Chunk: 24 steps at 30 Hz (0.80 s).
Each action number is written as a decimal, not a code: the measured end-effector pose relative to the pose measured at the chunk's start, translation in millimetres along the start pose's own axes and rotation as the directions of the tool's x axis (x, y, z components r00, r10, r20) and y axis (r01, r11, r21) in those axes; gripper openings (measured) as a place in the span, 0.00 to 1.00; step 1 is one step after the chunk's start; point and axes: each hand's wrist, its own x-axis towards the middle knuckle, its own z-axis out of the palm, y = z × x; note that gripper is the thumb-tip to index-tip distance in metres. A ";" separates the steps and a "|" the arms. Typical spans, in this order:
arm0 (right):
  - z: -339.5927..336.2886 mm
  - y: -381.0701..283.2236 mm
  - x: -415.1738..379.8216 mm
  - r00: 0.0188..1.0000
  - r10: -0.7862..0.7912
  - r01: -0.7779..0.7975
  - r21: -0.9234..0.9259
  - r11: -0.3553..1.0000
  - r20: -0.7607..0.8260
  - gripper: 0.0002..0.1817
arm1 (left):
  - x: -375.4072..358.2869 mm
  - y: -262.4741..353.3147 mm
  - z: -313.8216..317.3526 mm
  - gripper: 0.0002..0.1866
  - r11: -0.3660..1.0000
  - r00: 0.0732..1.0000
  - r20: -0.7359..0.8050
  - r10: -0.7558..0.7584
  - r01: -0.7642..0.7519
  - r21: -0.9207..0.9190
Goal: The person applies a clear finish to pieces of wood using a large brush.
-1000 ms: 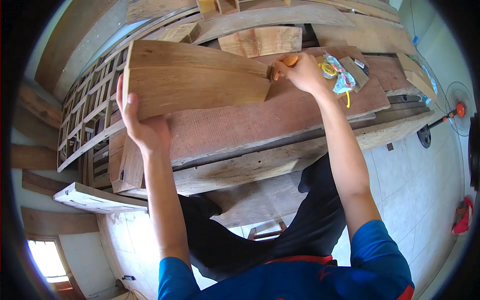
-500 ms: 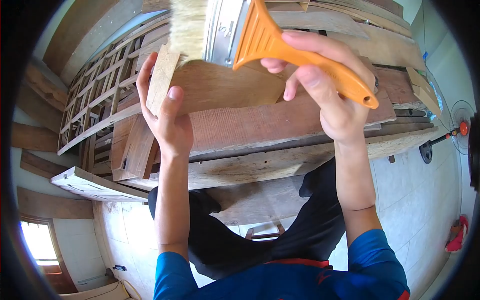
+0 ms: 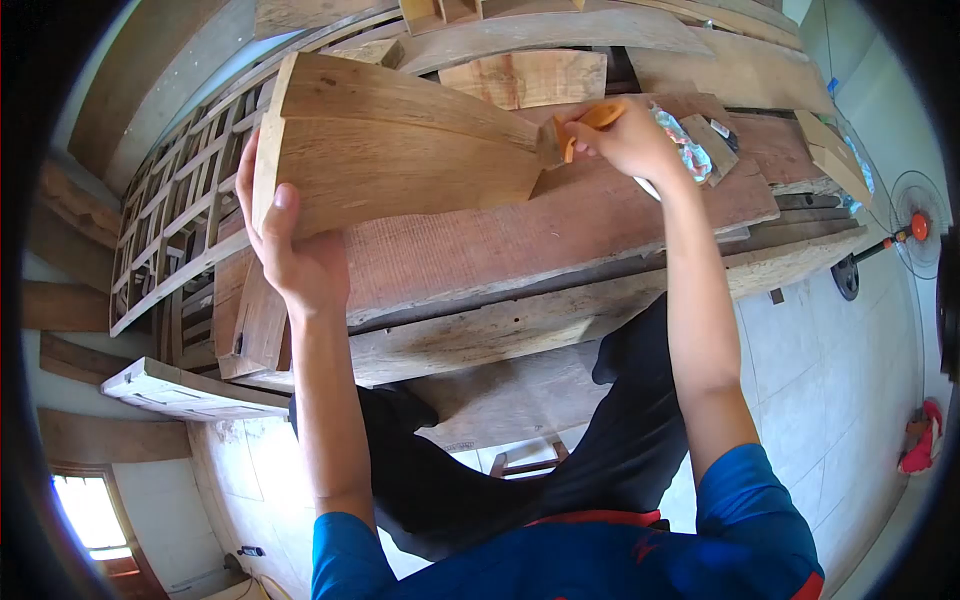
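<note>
Includes a room with a pale tiled floor (image 3: pixel 800 410), a bright window (image 3: pixel 88 512) at lower left and a fan (image 3: pixel 918 222) off the right end of the desk. Shows that desk (image 3: pixel 480 255) as thick planks, firm and flat-looking but rough along the front edge, with a slatted wooden frame (image 3: pixel 168 225) at its left end and loose wood (image 3: pixel 525 80) towards its far edge.

Over the desk's left half, holds a tapered wooden board (image 3: pixel 400 145), tilted, wide end leftward. Looks stiff, dry-grained, moderately heavy and hard to break; probably not slippery, but apt to tip from one end. Best gripped by the wide end's edges. Cannot tell contact or gap between narrow end and desk.

Clasps the wide end in the left hand (image 3: pixel 290 250), spread partway, with thumb on the near face. Curls the right hand (image 3: pixel 635 145) closely round an orange-handled brush (image 3: pixel 601 114), seemingly touching the narrow end. Should feel light, smooth-handled, soft-bristled; best taken near the neck. Beyond, towards the desk's right end, includes a crumpled patterned wrapper (image 3: pixel 684 148).
</note>
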 end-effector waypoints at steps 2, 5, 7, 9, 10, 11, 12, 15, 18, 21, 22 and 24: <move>11.3 16.5 3.0 1.000 -0.015 0.014 -0.057 0.998 -0.011 0.11 | 0.4 -1.1 -0.9 0.44 1.000 1.000 -0.006 0.015 -0.015 0.010; 12.3 0.7 3.0 0.999 0.032 -0.028 0.073 0.997 -0.041 0.13 | 1.7 -2.2 -1.1 0.44 0.999 0.999 0.010 0.035 -0.035 0.008; 6.3 -26.6 -2.8 0.992 0.085 -0.059 0.253 0.966 -0.092 0.14 | 1.3 -2.1 -1.1 0.43 0.999 0.999 0.012 0.033 -0.033 0.004; 4.0 -47.4 -8.4 0.987 -0.066 0.127 0.453 0.882 -0.148 0.15 | 2.1 -3.0 -4.0 0.43 0.999 0.999 0.021 0.047 -0.047 0.010; 0.5 -67.8 -16.2 0.977 -0.126 0.199 0.518 0.832 -0.172 0.14 | 3.4 -5.1 -6.4 0.43 0.998 0.998 0.034 0.059 -0.060 0.016; -0.8 -85.8 -24.3 0.962 -0.182 0.267 0.577 0.772 -0.202 0.14 | 4.3 -6.8 -8.2 0.43 0.997 0.996 0.049 0.073 -0.074 0.020; 1.8 -100.8 -31.4 0.941 -0.244 0.338 0.604 0.721 -0.234 0.14 | 4.3 -8.0 -8.6 0.43 0.996 0.995 0.051 0.087 -0.088 0.018; 9.7 -133.4 -49.1 0.864 -0.394 0.496 0.663 0.561 -0.314 0.14 | 1.9 -6.1 -9.6 0.44 0.996 0.992 0.088 0.086 -0.088 0.023; 7.0 -150.4 -62.3 0.788 -0.513 0.602 0.600 0.527 -0.340 0.19 | -0.7 -4.5 -10.1 0.45 0.991 0.985 0.128 0.112 -0.119 0.052; 1.3 -151.7 -64.6 0.780 -0.536 0.618 0.532 0.579 -0.323 0.18 | -2.9 -2.6 -9.6 0.46 0.987 0.975 0.174 0.137 -0.149 0.058; -3.1 -146.3 -63.3 0.817 -0.496 0.564 0.590 0.578 -0.295 0.16 | -2.8 -3.2 -11.6 0.47 0.985 0.970 0.198 0.144 -0.159 0.060; -18.6 -125.2 -53.3 0.882 -0.410 0.446 0.690 0.569 -0.232 0.12 | -1.9 -5.2 -14.2 0.48 0.990 0.964 0.236 0.126 -0.139 0.038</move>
